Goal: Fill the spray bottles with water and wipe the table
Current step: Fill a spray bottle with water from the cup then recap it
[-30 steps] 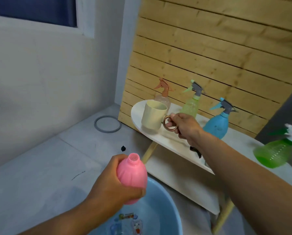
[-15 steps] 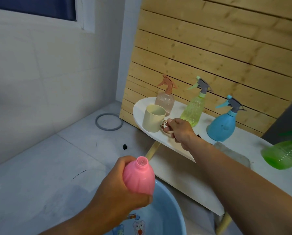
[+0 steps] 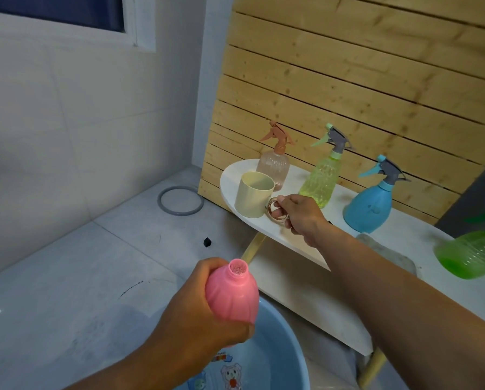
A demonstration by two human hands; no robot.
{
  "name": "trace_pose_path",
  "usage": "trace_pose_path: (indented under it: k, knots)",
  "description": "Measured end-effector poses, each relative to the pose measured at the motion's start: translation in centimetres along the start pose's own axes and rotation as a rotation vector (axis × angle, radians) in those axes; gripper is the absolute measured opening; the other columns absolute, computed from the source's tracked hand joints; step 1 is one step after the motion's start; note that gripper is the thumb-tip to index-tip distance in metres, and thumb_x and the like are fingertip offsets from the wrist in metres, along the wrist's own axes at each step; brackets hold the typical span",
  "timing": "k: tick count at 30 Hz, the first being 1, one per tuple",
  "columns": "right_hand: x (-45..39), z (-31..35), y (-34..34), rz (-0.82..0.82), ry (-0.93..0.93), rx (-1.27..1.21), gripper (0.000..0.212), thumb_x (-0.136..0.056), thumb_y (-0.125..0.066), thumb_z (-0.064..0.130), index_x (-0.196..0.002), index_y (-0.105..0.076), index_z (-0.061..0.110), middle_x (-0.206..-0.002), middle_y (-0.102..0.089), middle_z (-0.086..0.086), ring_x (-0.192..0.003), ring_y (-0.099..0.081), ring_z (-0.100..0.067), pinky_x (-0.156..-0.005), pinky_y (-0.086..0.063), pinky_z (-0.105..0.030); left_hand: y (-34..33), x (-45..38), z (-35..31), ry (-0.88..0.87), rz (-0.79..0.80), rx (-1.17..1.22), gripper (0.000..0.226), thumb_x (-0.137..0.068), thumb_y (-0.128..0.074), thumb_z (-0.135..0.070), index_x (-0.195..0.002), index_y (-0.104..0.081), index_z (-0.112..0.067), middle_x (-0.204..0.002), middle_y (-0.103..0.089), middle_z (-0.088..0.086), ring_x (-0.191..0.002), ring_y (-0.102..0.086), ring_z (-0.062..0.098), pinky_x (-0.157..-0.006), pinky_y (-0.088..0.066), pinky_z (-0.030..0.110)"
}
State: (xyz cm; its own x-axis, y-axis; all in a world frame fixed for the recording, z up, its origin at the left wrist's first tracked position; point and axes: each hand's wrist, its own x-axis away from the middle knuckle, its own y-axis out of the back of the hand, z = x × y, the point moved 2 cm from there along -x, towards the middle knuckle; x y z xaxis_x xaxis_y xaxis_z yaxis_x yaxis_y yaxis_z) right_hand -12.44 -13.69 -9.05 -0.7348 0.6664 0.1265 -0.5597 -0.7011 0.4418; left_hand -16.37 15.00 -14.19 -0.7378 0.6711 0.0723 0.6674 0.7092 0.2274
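My left hand (image 3: 190,316) grips a pink spray bottle (image 3: 232,294) with its cap off and its mouth open upward, above a blue basin (image 3: 280,350). My right hand (image 3: 297,215) holds the copper-coloured handle (image 3: 275,211) of a cream mug (image 3: 252,195) that stands on the white table (image 3: 300,243). Behind the mug stand a peach spray bottle (image 3: 275,164), a yellow-green spray bottle (image 3: 323,178) and a blue spray bottle (image 3: 370,204). A green spray bottle (image 3: 472,254), blurred, lies at the right edge.
A grey cloth (image 3: 387,251) lies on the table behind my right forearm. A wooden slat wall (image 3: 348,80) backs the table. On the grey floor lie a grey ring (image 3: 179,199) and a small black piece (image 3: 207,242). The table's wooden leg (image 3: 251,249) slants near the basin.
The mug was tilted and lifted a second ago; now it stands flat on the table with my right hand still on its handle. The pink bottle stays over the basin.
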Motion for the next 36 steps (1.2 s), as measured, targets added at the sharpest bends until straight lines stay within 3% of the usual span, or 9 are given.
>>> trace_pose_path:
  k: [5,9,11,14,18,22,27,32,36]
  knots:
    - [0.5,0.5,0.7,-0.113,0.1,0.04,0.027,-0.098,-0.062,0.041,-0.081,-0.068,0.021,-0.073,-0.066,0.003,-0.041,-0.053,-0.007,-0.04,-0.039,-0.018,0.0,0.1,0.2,-0.003,0.006,0.025,0.1,-0.046,-0.102,-0.027,-0.123,-0.044,-0.055,-0.116,-0.058,-0.02,-0.098,-0.065,0.018,-0.064,-0.06,0.02]
    - [0.7,0.7,5.1,-0.343,0.203,0.283,0.016,-0.095,-0.064,0.041,-0.088,-0.068,0.027,-0.084,-0.068,0.007,-0.079,-0.064,-0.018,-0.068,-0.046,-0.03,0.2,0.2,-0.1,0.002,-0.013,0.095,0.1,-0.038,-0.099,-0.032,-0.112,-0.043,-0.07,-0.107,-0.059,-0.028,-0.095,-0.066,0.018,-0.06,-0.06,0.023]
    - [1.0,-0.3,7.9,-0.314,0.134,0.496,0.01,-0.093,-0.067,0.029,-0.095,-0.071,0.02,-0.096,-0.071,0.0,-0.09,-0.064,-0.024,-0.071,-0.046,-0.031,0.2,0.2,-0.1,-0.002,-0.022,0.11,0.098,-0.038,-0.098,-0.03,-0.111,-0.045,-0.069,-0.102,-0.059,-0.03,-0.093,-0.067,0.018,-0.059,-0.061,0.025]
    - [2.2,-2.3,10.5,-0.145,-0.047,0.671,0.033,-0.086,-0.075,0.025,-0.116,-0.069,0.016,-0.114,-0.067,-0.003,-0.106,-0.062,-0.024,-0.089,-0.05,-0.033,0.2,0.1,-0.1,0.001,-0.037,0.085,0.097,-0.043,-0.099,-0.025,-0.118,-0.048,-0.058,-0.109,-0.059,-0.021,-0.095,-0.066,0.02,-0.059,-0.061,0.027]
    - [3.5,-4.1,11.2,-0.045,-0.143,0.66,0.032,-0.081,-0.078,0.036,-0.097,-0.072,0.01,-0.092,-0.071,-0.004,-0.091,-0.066,-0.022,-0.072,-0.047,-0.03,0.0,-0.3,-0.2,0.001,-0.067,0.083,0.088,-0.051,-0.1,-0.019,-0.118,-0.051,-0.048,-0.114,-0.058,-0.015,-0.096,-0.062,0.019,-0.052,-0.056,0.018]
    - [4.2,-4.4,10.7,-0.085,-0.199,0.698,0.047,-0.082,-0.07,0.052,-0.075,-0.074,0.007,-0.067,-0.067,-0.001,-0.065,-0.062,-0.016,-0.058,-0.042,-0.027,-0.2,-0.5,-0.7,-0.02,-0.104,0.086,0.093,-0.045,-0.099,-0.028,-0.122,-0.05,-0.046,-0.115,-0.058,-0.016,-0.098,-0.062,0.019,-0.052,-0.055,0.017]
    - [4.8,-4.3,9.8,-0.118,-0.219,0.779,0.045,-0.076,-0.07,0.062,-0.091,-0.066,0.02,-0.076,-0.073,-0.001,-0.071,-0.07,-0.019,-0.083,-0.054,-0.041,-0.4,-0.7,-1.3,-0.042,-0.118,0.052,0.093,-0.052,-0.1,-0.025,-0.123,-0.047,-0.05,-0.115,-0.056,-0.02,-0.098,-0.062,0.018,-0.055,-0.057,0.019]
    - [5.1,-3.9,9.1,-0.164,-0.229,0.751,0.029,-0.078,-0.068,0.052,-0.09,-0.064,0.026,-0.078,-0.072,0.0,-0.07,-0.07,-0.02,-0.089,-0.055,-0.044,-0.6,-0.5,-1.4,-0.045,-0.096,0.041,0.093,-0.052,-0.101,-0.024,-0.121,-0.046,-0.052,-0.116,-0.055,-0.021,-0.099,-0.061,0.019,-0.056,-0.057,0.02]
    - [4.6,-4.8,9.2,-0.216,-0.235,0.658,0.028,-0.077,-0.07,0.05,-0.091,-0.066,0.025,-0.087,-0.071,-0.003,-0.086,-0.067,-0.026,-0.095,-0.051,-0.05,-0.5,-0.4,-1.1,-0.057,-0.077,0.027,0.094,-0.05,-0.101,-0.029,-0.12,-0.044,-0.056,-0.116,-0.054,-0.024,-0.1,-0.061,0.018,-0.059,-0.058,0.021]
